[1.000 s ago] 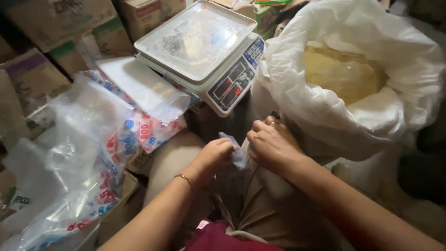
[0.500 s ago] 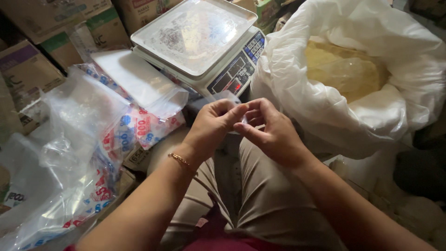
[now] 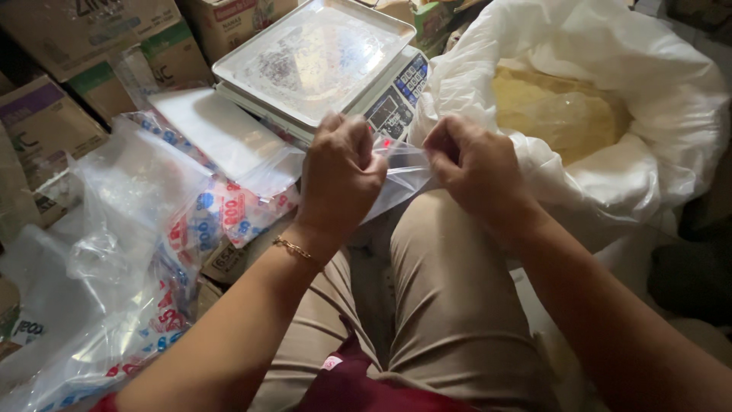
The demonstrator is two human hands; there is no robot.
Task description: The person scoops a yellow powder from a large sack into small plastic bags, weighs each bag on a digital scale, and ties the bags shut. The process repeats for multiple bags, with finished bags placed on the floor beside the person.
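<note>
Both hands are raised over my knees, pulling a small clear plastic bag [image 3: 402, 169] taut between them. My left hand [image 3: 341, 174], with a thin gold bracelet on its wrist, grips the bag's left edge. My right hand [image 3: 474, 166] pinches the right edge. Just beyond the hands stands a digital weighing scale [image 3: 320, 57] with a flat metal pan. To the right, a large white sack [image 3: 610, 99] lies open, showing yellow grainy contents [image 3: 560, 114] inside a clear liner.
A pile of clear and printed plastic bags [image 3: 152, 229] lies at the left, with a flat stack of clear bags [image 3: 221, 137] beside the scale. Cardboard boxes [image 3: 84, 46] stand along the back and left. My tan trouser legs [image 3: 450, 305] fill the foreground.
Both hands have risen toward the scale and moved apart. The crumpled bag between them is now stretched out flat.
</note>
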